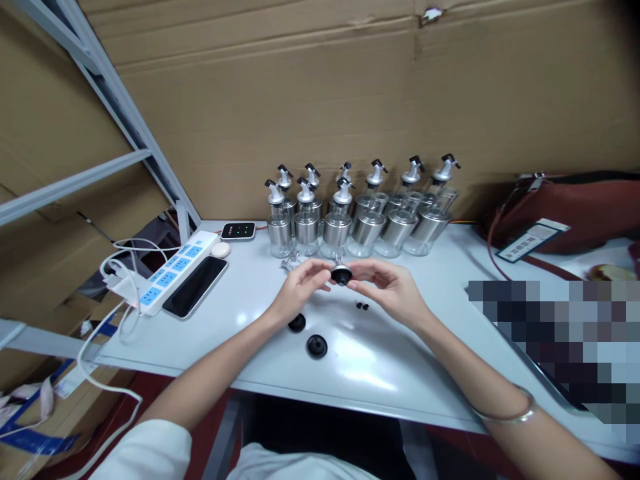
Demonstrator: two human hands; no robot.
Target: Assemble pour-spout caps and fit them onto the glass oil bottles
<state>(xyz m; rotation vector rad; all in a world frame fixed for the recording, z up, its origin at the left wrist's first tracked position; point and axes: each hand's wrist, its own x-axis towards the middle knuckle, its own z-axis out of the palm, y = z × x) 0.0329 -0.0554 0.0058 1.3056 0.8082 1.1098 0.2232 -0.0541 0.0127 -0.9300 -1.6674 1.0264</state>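
Note:
Between my two hands is a pour spout [342, 274], silver with a black stopper that faces toward me. My left hand [304, 283] pinches it from the left with thumb and fingers. From the right, my right hand [387, 287] grips its other side, thumb at the black stopper. Below my left hand lie a black round stopper [297, 323] and another black stopper [317, 347], flat on the table. Two tiny black caps [363, 306] rest under my right hand. Behind my left fingers, some small clear and silver pieces [294, 261] are partly hidden.
Several glass and steel oil bottles [369, 230] with spouts stand in two rows at the back. To the left are a power strip [177, 272], a phone [196, 287] and a small black device [239, 231]. A brown bag [575, 210] sits at right on the white table [240, 360].

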